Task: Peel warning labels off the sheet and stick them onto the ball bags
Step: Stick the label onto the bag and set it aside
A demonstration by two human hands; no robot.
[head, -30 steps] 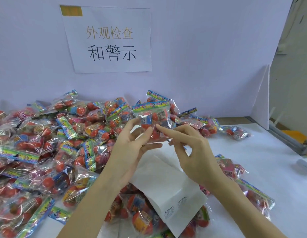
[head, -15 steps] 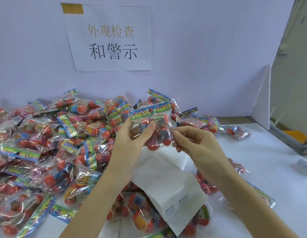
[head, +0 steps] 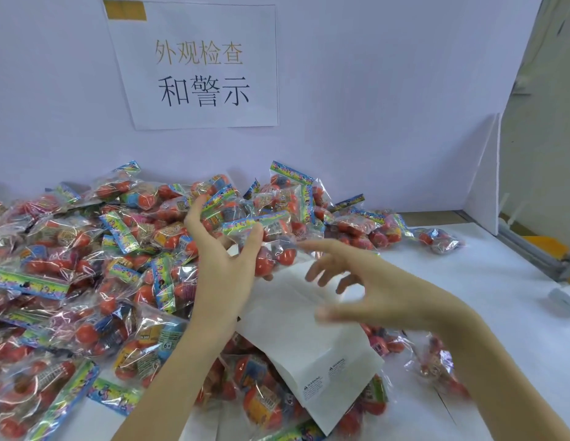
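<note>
1. Compared with 0.5 s before, the right hand [head: 382,297] had come away from the held ball bag [head: 261,240] and moved down and to the right, over the label sheet [head: 296,329].
2. Its fingers, pinched at the bag earlier, were now spread and loose, and it held nothing.
3. On the other side, the left hand [head: 223,268] kept the bag lifted above the pile of ball bags [head: 86,265], with the thumb in front and the fingers behind it.
4. That bag had shifted a little to the left and sat more flat in the grip than before.
5. A label on this bag could not be made out, because the film was shiny and blurred.
6. By judgement, the sticking on this bag was just finished and the step in hand was the return to the sheet for 1 more label.
7. Only 2 warning labels [head: 325,377] were visible, near the lower corner of the sheet, which lay on the bags at the front of the white table [head: 468,281].
8. The next move probably needed a fingertip under a label's edge, to peel it without a fold.
</note>
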